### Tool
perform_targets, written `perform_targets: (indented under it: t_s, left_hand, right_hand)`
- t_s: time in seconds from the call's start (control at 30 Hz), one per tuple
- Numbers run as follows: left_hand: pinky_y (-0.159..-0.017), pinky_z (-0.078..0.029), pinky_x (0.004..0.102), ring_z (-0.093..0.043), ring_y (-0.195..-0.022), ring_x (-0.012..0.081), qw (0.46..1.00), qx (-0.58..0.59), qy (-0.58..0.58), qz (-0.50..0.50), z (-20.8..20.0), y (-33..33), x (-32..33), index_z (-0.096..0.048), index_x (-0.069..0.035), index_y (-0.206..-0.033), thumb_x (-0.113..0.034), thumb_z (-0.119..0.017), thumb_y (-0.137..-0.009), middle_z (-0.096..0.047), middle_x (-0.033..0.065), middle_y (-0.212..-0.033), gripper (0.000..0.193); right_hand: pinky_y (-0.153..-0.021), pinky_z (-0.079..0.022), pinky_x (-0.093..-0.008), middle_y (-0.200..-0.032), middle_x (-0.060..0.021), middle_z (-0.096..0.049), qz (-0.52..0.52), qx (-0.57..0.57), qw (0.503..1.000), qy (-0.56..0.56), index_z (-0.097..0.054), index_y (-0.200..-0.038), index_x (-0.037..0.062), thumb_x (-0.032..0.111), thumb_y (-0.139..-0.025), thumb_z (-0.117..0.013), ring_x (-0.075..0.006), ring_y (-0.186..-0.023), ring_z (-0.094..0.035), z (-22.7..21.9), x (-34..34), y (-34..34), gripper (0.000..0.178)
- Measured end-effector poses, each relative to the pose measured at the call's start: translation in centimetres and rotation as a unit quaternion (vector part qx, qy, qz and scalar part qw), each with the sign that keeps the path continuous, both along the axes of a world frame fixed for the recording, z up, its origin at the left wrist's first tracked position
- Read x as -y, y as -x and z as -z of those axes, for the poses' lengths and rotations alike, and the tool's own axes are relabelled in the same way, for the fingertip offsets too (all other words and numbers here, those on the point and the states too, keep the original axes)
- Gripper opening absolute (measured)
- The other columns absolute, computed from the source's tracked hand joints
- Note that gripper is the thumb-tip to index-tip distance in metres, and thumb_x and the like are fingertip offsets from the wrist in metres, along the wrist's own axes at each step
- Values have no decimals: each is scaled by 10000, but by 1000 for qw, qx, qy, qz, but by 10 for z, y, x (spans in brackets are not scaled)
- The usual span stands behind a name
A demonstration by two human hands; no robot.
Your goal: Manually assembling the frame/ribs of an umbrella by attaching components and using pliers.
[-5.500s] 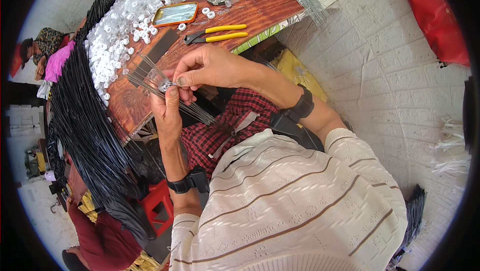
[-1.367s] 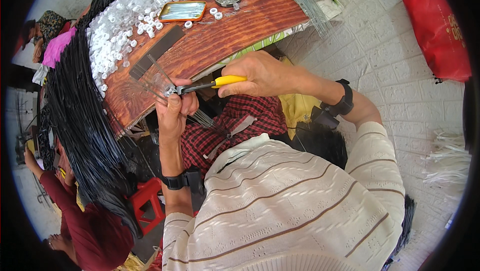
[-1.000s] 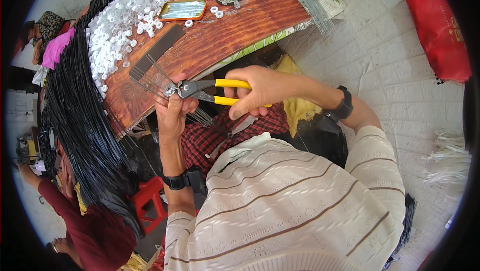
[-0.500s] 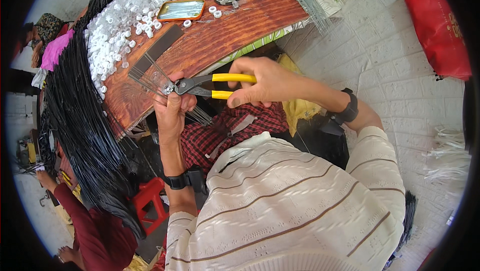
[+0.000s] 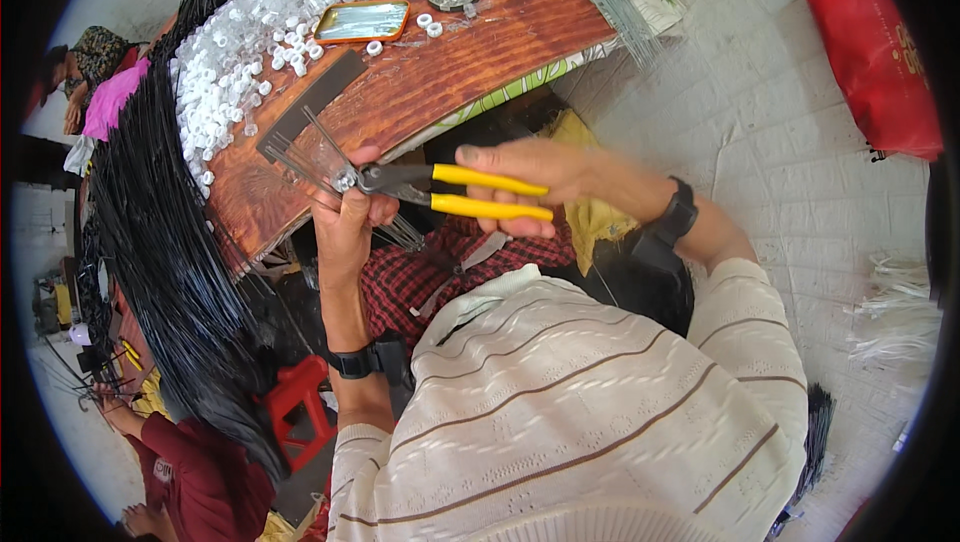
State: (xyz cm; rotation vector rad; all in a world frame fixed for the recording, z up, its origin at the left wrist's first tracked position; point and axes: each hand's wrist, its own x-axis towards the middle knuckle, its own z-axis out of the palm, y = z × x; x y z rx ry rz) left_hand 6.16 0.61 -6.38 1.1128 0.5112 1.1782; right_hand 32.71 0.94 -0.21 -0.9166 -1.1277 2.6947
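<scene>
Two hands worked: left hand (image 5: 345,222) pinched thin grey wire bundle (image 5: 318,157) at table's six o'clock edge; right hand (image 5: 530,187) clamped yellow-handled pliers (image 5: 450,192). Judged: squeeze squarely, bundle steady.

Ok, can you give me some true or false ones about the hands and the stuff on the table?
1. The right hand holds pliers with yellow handles. True.
2. The left hand is resting flat on the wooden table. False: it is raised at the table's edge, pinching a bunch of thin wires where the pliers' tip meets them.
3. Lots of small white rings lie heaped on the table. True.
4. The shallow tin on the table has a blue rim. False: its rim is orange.
5. Both wrists wear a dark band. True.
</scene>
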Motion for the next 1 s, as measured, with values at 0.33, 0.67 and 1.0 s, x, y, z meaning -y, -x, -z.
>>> perform_targets:
  t_s: [0.33, 0.67, 1.0]
  left_hand:
    - [-508, -355, 262, -412, -556, 90, 1000, 18, -1, -17, 1, -2, -4, -478, 7, -1343, -347, -626, -946, -462, -14, -650, 551]
    - [-516, -372, 240, -456, -567, 76, 999, 46, 18, -10, 1, -1, 2, -473, 105, -1309, -371, -656, -917, -543, 19, -705, 643]
    - [-533, -360, 242, -420, -582, 68, 997, 70, 20, -7, 6, 3, 5, -545, 31, -1231, -366, -611, -951, -492, -8, -680, 491]
  right_hand:
    - [-473, -423, -266, -681, -25, -550, 4, 123, 927, -354, -557, -1083, 18, 353, -876, -696, -122, -567, -556, -19, 5, 2, 418]
    - [-339, -241, -154, -641, 26, -409, -40, -293, 911, 286, -504, -1047, 28, 377, -1030, -433, -8, -410, -327, 41, 30, 18, 357]
    - [-369, -409, -234, -572, -28, -514, -25, -247, 959, 133, -586, -1043, -10, 493, -967, -524, -114, -423, -514, 52, 22, 26, 513]
